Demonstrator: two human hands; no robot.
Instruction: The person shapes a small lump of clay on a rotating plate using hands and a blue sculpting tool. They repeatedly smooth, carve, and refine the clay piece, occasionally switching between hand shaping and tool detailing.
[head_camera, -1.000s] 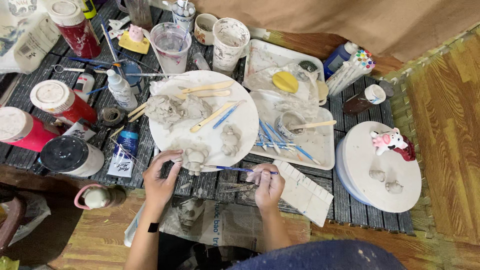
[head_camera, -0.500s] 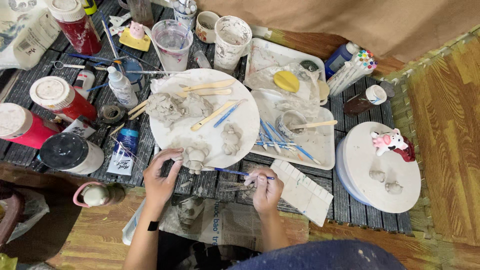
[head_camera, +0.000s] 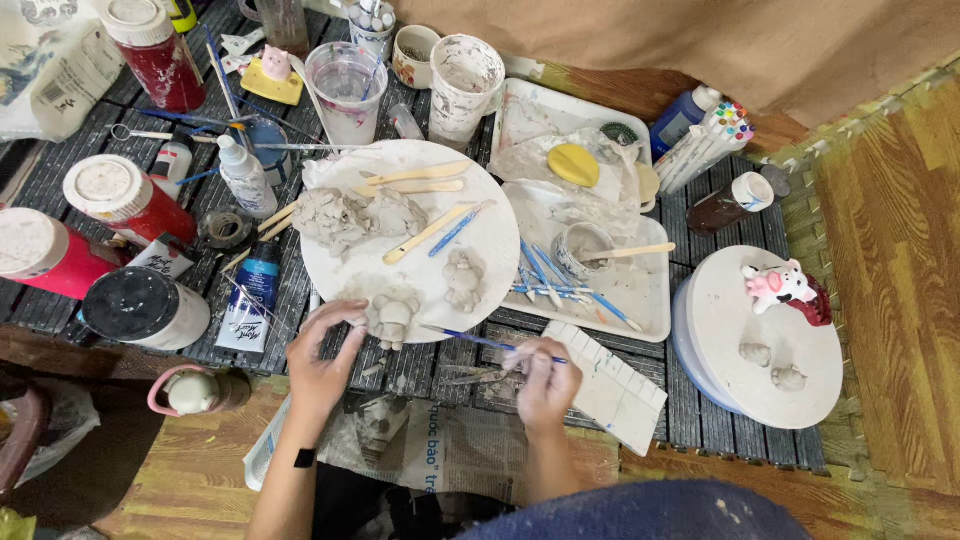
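A round white board (head_camera: 500, 250) lies on the dark slatted table and carries grey clay lumps and small clay figures. My left hand (head_camera: 322, 362) rests at the board's near edge, fingertips pinching beside a small grey clay figure (head_camera: 393, 313). My right hand (head_camera: 546, 384) grips a thin blue-handled brush (head_camera: 478, 341) whose tip points left toward that figure. Another clay figure (head_camera: 464, 279) stands a little to the right on the board. A wooden stick (head_camera: 428, 233) and a blue tool lie mid-board.
Red paint jars (head_camera: 125, 200), a black-lidded jar (head_camera: 143, 307), bottles and cups (head_camera: 347, 80) crowd the left and back. A white tray (head_camera: 640, 290) with brushes sits right of the board. A second round board (head_camera: 735, 360) holds a pink-and-white figurine (head_camera: 783, 287). Newspaper (head_camera: 450, 450) lies nearest me.
My left hand's fingers have closed in beside the small clay figure. My right hand has stayed near the table's front edge with the brush, shifting only slightly.
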